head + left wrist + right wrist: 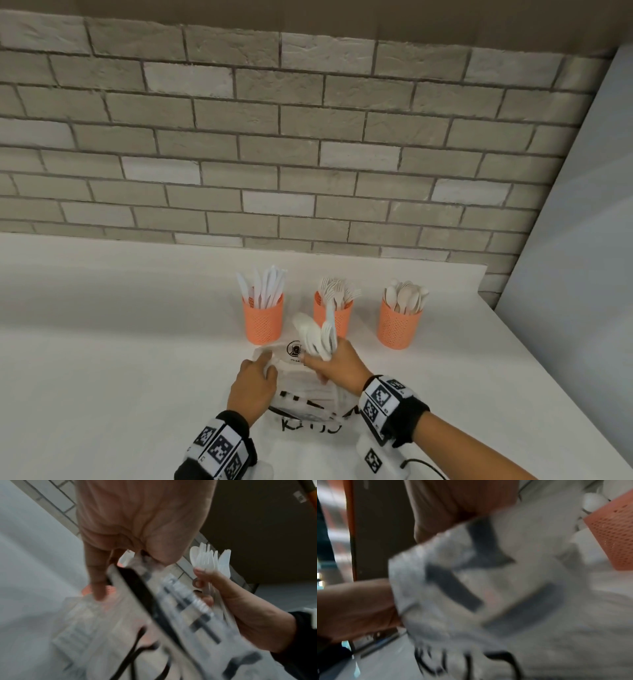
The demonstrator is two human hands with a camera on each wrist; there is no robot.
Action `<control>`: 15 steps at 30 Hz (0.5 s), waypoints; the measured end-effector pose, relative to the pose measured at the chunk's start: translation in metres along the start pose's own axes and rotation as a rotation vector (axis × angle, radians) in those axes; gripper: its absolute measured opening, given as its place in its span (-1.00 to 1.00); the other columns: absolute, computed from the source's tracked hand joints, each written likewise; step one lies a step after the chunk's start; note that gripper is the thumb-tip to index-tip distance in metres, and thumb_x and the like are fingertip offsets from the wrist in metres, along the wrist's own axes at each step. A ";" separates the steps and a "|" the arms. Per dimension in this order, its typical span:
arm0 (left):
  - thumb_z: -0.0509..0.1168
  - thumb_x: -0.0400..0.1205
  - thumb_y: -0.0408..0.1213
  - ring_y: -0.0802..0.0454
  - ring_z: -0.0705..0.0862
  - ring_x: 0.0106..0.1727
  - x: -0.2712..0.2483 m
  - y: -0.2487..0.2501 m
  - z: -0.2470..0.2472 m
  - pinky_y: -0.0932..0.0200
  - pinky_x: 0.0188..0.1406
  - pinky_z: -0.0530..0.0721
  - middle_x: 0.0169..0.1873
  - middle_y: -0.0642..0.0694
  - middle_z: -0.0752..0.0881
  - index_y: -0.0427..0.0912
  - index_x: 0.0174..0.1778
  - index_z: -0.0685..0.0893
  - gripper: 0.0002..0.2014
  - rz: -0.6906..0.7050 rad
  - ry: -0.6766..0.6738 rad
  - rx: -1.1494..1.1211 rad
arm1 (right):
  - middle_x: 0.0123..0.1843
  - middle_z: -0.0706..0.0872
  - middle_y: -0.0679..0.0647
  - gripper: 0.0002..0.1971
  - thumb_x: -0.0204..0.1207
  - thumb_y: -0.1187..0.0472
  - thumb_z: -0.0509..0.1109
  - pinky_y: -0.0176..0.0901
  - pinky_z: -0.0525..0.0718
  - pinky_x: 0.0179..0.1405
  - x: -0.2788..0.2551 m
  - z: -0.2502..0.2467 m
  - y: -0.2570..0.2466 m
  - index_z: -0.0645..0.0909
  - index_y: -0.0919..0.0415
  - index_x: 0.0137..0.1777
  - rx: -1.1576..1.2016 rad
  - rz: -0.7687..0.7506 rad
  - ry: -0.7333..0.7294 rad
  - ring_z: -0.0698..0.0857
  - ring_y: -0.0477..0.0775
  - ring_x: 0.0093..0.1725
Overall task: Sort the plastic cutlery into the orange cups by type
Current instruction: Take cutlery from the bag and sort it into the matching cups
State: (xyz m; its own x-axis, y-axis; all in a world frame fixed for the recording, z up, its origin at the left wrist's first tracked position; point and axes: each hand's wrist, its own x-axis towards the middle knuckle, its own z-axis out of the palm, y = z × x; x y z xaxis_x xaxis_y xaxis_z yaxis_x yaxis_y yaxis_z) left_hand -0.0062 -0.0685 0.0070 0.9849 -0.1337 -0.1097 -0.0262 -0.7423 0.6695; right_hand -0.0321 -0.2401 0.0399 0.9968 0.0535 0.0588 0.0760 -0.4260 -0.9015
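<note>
On white table (102, 342) w/ brick wall behind: clear printed bag (308, 401), L hand (255, 387) pinching its edge. Behind it, 3 orange cups: knives (263, 322), forks (337, 317), spoons (399, 323). R hand (339, 366) grasps mixed cutlery bunch (317, 337) above bag.

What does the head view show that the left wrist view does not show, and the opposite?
Only the head view shows all three orange cups in a row: the knife cup, the fork cup and the spoon cup. Only the left wrist view shows the left hand's fingers pinching the bag's edge from below. Both show the clear printed bag, and the right hand holding a mixed bunch of cutlery.
</note>
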 end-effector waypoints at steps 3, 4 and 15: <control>0.18 0.65 -0.28 -0.20 0.55 0.31 -0.004 0.009 -0.013 0.06 0.34 0.47 0.24 -0.24 0.55 -0.10 0.20 0.69 -0.73 0.140 0.179 0.016 | -0.68 0.53 -0.05 -0.81 0.50 0.23 0.44 -0.31 0.50 -0.67 0.008 -0.009 -0.021 0.55 0.16 -0.33 0.323 0.046 0.206 0.48 -0.16 -0.70; 0.22 0.62 -0.33 -0.16 0.57 0.25 -0.007 0.016 -0.019 0.09 0.27 0.50 0.17 -0.21 0.59 -0.09 0.06 0.74 -0.79 0.209 0.264 -0.055 | -0.69 0.52 -0.04 -0.81 0.51 0.24 0.43 -0.31 0.48 -0.70 0.011 -0.014 -0.028 0.55 0.19 -0.32 0.412 0.064 0.256 0.46 -0.14 -0.72; 0.02 0.73 -0.07 -0.13 0.60 0.00 -0.010 0.087 -0.021 0.01 0.10 0.56 -0.06 -0.27 0.65 -0.35 0.13 0.58 -0.59 -0.297 -0.470 -1.372 | -0.66 0.50 0.01 -0.80 0.49 0.28 0.45 -0.31 0.41 -0.73 0.036 -0.037 -0.073 0.54 0.23 -0.33 0.818 0.041 0.428 0.43 -0.09 -0.72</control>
State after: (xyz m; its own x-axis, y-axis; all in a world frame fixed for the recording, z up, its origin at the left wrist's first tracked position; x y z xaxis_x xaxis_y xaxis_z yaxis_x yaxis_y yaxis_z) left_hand -0.0145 -0.1183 0.0821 0.7739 -0.4855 -0.4067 0.6035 0.3706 0.7060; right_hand -0.0007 -0.2411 0.1236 0.9344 -0.3552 0.0272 0.1631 0.3587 -0.9191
